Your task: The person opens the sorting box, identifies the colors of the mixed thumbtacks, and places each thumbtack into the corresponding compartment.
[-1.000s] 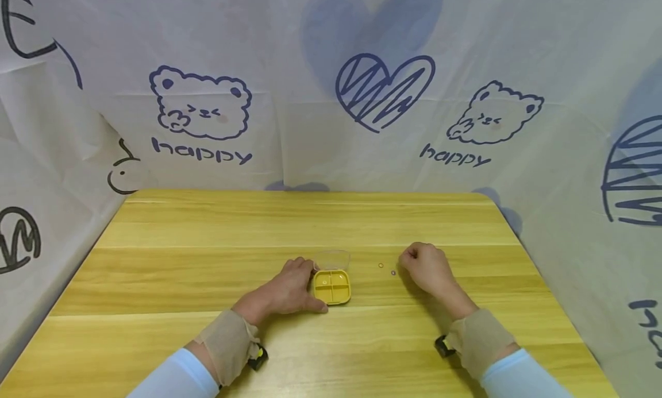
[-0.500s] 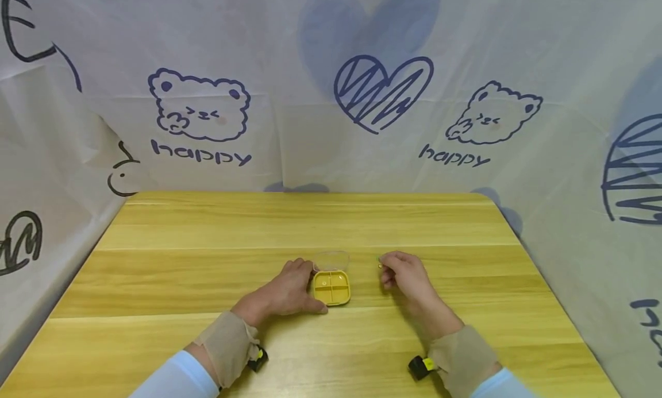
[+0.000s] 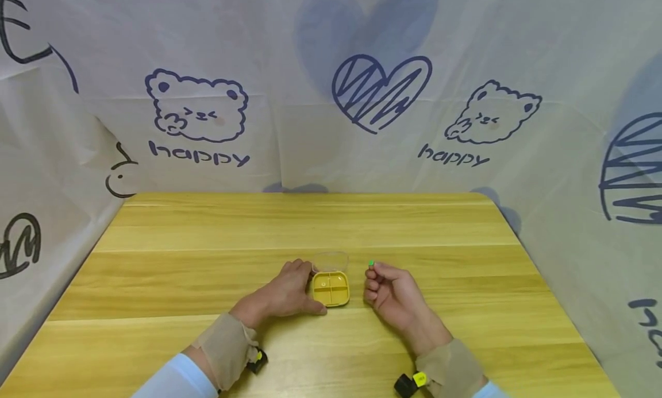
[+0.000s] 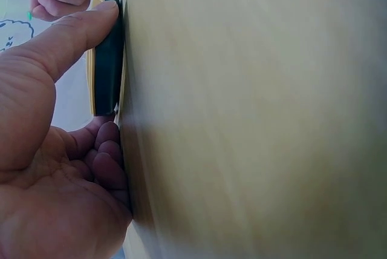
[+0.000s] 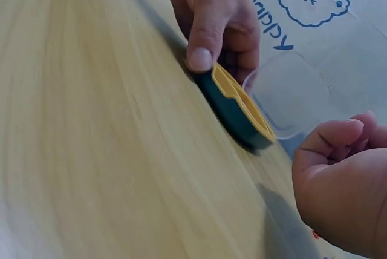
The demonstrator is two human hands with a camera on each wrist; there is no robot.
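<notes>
A small pill box (image 3: 338, 297) lies on the table, its yellow inside divided into compartments and its outer shell (image 5: 233, 117) dark green. Its clear lid (image 3: 331, 262) stands open at the back. A tiny pale thing (image 3: 323, 283) shows in the back left compartment. My left hand (image 3: 289, 289) grips the box from the left, thumb at the near side and fingers farther back. To the right of the box, my right hand (image 3: 398, 297) pinches a tiny green piece (image 3: 371, 263) between thumb and forefinger, the other fingers curled. Its exact kind is too small to tell.
In the right wrist view, a tiny orange-red thing (image 5: 315, 234) and a purple one (image 5: 326, 258) lie by my right hand; the head view hides them. The wooden table (image 3: 207, 225) meets a white printed cloth (image 3: 289, 128) at its back edge.
My right hand has moved left toward the box and turned, bringing the green piece into sight at its fingertips. It now covers the two tiny things in the head view. The left hand stays put.
</notes>
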